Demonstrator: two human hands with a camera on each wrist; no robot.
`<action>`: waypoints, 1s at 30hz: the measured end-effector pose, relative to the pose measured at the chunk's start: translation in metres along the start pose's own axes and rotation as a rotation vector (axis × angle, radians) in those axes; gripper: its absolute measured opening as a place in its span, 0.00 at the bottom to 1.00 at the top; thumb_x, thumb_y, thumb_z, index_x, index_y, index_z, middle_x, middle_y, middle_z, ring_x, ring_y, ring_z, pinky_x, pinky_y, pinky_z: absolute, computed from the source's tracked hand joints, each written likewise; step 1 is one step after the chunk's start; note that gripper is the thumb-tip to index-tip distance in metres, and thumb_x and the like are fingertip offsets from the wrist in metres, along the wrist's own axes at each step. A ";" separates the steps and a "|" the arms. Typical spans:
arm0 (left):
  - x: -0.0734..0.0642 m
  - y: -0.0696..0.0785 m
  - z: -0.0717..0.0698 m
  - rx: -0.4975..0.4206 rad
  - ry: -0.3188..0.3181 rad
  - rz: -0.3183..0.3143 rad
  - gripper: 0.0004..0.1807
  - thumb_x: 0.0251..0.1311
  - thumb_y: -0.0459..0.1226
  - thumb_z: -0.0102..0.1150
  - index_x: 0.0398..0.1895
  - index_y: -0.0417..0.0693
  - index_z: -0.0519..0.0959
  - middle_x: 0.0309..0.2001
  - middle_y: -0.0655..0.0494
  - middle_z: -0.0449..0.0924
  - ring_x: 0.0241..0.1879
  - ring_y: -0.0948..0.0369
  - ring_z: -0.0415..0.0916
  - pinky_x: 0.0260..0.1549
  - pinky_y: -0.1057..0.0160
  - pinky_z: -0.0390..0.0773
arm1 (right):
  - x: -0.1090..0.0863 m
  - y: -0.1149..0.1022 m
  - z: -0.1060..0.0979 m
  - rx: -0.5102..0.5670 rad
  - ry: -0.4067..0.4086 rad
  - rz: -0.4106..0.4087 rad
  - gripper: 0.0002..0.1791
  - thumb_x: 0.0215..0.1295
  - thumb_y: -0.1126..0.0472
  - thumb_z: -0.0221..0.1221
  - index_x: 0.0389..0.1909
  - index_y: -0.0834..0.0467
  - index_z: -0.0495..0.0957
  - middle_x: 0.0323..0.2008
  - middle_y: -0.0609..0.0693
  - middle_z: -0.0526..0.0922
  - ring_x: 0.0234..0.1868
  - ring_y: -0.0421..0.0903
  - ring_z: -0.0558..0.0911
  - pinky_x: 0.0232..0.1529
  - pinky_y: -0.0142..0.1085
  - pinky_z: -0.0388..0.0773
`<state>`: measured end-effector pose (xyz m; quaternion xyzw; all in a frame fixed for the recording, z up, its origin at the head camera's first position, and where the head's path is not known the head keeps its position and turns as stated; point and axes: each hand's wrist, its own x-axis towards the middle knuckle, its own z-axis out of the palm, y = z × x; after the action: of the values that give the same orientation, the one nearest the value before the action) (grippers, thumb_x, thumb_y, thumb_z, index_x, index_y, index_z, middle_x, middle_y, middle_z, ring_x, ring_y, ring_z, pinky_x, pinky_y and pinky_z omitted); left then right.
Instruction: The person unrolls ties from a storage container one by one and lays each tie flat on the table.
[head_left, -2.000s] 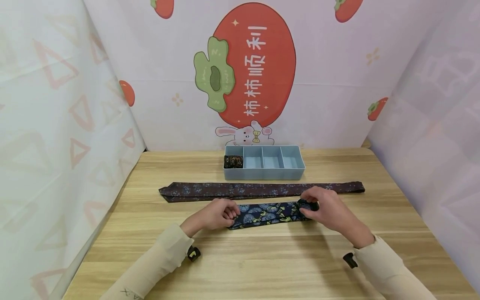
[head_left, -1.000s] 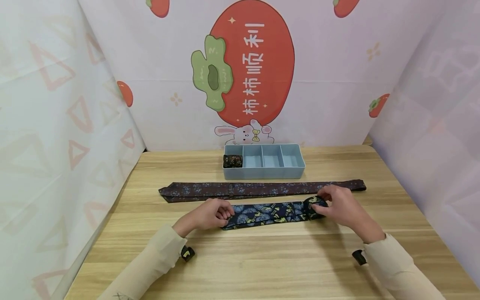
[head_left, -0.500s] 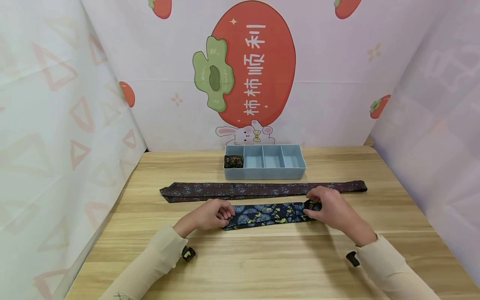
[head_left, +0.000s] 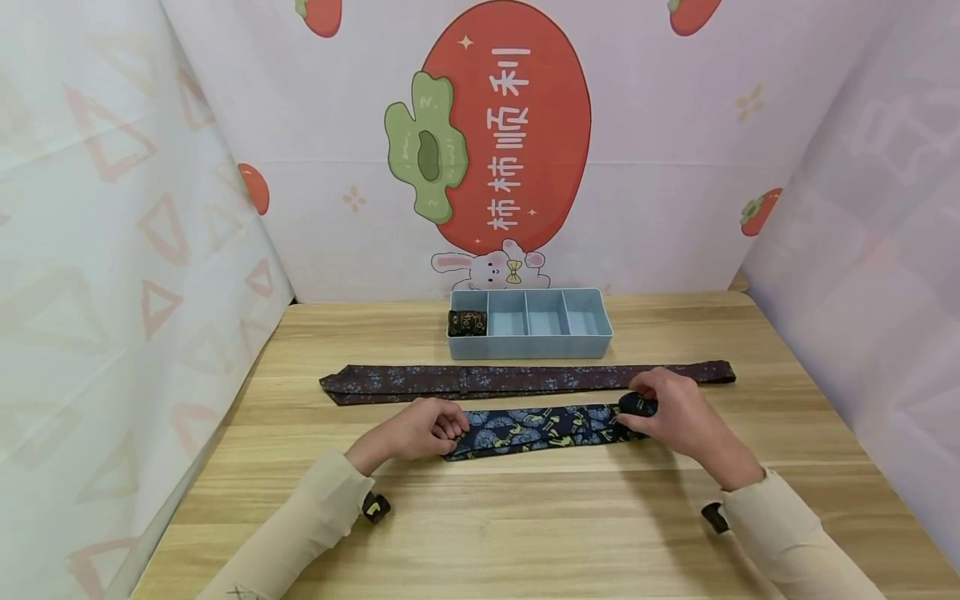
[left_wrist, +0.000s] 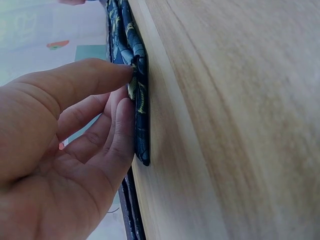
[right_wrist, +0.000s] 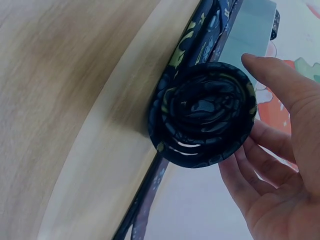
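A navy necktie with blue and yellow figures (head_left: 532,427) lies across the table, its right end wound into a roll (right_wrist: 202,112). My left hand (head_left: 422,429) holds its flat left end, the thumb (left_wrist: 97,77) lying on the cloth and the bent fingers against it. My right hand (head_left: 678,417) grips the roll at the other end. In the right wrist view the roll's coiled side shows, with the thumb on one side and the fingers behind. Just beyond lies a dark maroon necktie with small blue flowers (head_left: 405,379), stretched out flat.
A light blue box with compartments (head_left: 529,347) stands at the back of the table. In its left compartment sits a dark rolled item with brownish markings (head_left: 467,323). Printed cloth hangs behind and at both sides of the wooden table (head_left: 510,533).
My right hand has shifted back and forth along the tie and is now farther right than half a second ago, the roll with it. The left hand stays on the flat end.
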<state>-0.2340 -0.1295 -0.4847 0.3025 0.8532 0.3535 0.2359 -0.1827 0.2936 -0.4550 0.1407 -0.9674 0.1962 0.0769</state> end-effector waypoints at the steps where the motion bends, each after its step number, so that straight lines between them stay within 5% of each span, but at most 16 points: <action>1: 0.000 0.000 0.000 0.000 0.001 0.001 0.12 0.65 0.27 0.65 0.49 0.43 0.85 0.43 0.53 0.85 0.40 0.66 0.81 0.42 0.72 0.85 | 0.000 0.001 0.000 -0.004 0.003 0.002 0.25 0.54 0.54 0.80 0.46 0.64 0.86 0.40 0.57 0.87 0.41 0.52 0.85 0.42 0.51 0.87; 30: -0.003 0.000 0.001 -0.007 0.007 0.016 0.11 0.65 0.27 0.66 0.49 0.43 0.85 0.43 0.52 0.86 0.41 0.65 0.81 0.43 0.70 0.85 | -0.020 0.038 -0.026 0.083 -0.057 0.159 0.22 0.61 0.59 0.73 0.52 0.68 0.84 0.45 0.65 0.89 0.44 0.61 0.88 0.45 0.58 0.86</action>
<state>-0.2317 -0.1309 -0.4845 0.3074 0.8502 0.3594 0.2313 -0.1732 0.3423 -0.4487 0.0720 -0.9683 0.2376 0.0276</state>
